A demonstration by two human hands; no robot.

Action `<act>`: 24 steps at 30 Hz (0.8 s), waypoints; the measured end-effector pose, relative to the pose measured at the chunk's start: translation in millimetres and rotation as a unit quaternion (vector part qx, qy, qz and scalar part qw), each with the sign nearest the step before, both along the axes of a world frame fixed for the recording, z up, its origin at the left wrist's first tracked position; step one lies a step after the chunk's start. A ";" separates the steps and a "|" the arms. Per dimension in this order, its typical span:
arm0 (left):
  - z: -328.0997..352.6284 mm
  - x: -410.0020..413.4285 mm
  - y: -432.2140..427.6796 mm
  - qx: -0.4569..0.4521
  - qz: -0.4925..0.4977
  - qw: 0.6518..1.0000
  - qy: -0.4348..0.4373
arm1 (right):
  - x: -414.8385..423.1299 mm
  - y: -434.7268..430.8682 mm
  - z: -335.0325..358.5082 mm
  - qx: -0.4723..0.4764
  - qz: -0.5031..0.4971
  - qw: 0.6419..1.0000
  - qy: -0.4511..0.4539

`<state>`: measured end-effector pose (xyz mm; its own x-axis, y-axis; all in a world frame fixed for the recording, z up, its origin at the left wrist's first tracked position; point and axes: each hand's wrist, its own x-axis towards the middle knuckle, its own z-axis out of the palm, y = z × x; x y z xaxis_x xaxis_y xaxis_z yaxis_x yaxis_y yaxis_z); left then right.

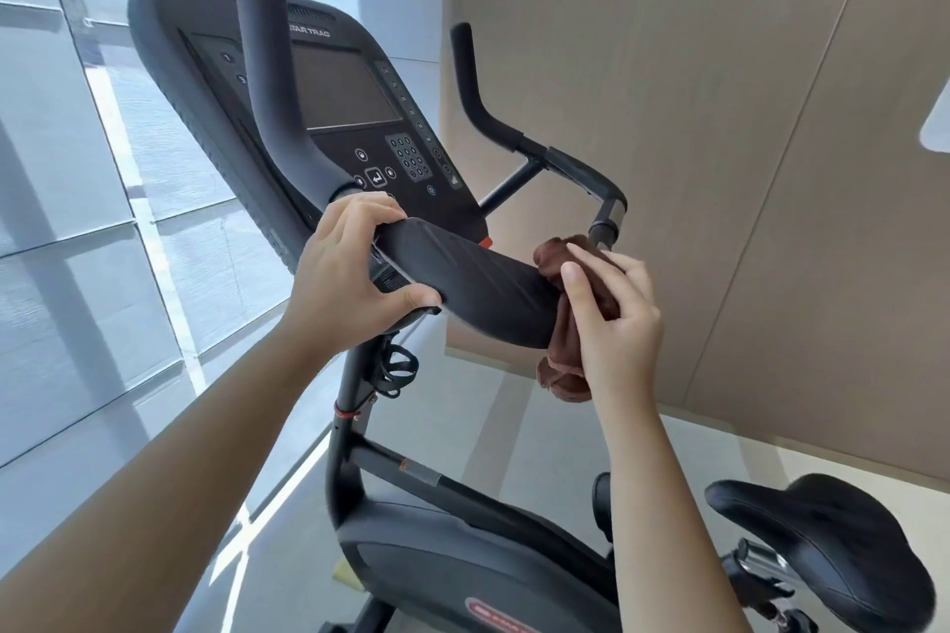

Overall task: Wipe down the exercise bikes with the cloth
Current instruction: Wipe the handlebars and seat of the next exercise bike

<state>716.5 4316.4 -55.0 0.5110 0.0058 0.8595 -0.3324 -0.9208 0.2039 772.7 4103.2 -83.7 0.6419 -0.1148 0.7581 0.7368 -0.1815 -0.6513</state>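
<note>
A black exercise bike (462,560) fills the view, its console (339,93) tilted above a broad black handlebar pad (473,283). My left hand (344,272) grips the pad's left end, thumb underneath. My right hand (611,319) holds a brown cloth (565,365) wrapped against the pad's right end, next to the right handlebar tube (606,216). Part of the cloth hangs below my fingers. The black saddle (827,545) sits at the lower right.
Two curved handlebar horns (267,82) rise in front of the console. A bottle cage (396,370) hangs on the stem under the pad. Frosted window panels (77,221) stand at the left, a beige wall (719,170) at the right, grey floor below.
</note>
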 end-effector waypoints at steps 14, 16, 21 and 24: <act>-8.1 20.6 8.3 -0.014 -0.076 0.992 -0.101 | -26.4 30.4 1.2 0.084 -0.172 0.980 0.046; -9.3 22.6 9.7 -0.017 -0.087 0.991 -0.102 | -34.3 42.8 0.0 0.117 -0.225 0.966 0.043; -8.2 24.4 12.7 -0.015 -0.105 0.989 -0.104 | -51.6 77.4 2.8 0.192 -0.350 0.916 0.043; -4.6 24.4 15.6 -0.015 -0.118 0.988 -0.098 | -59.6 97.4 5.8 0.205 -0.387 0.898 0.037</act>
<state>741.0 4332.0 -59.6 0.3247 -0.0663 0.9435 -0.5732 -0.8073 0.1405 713.1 4200.5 -77.9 0.2962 -0.8078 0.5096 0.4456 -0.3550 -0.8218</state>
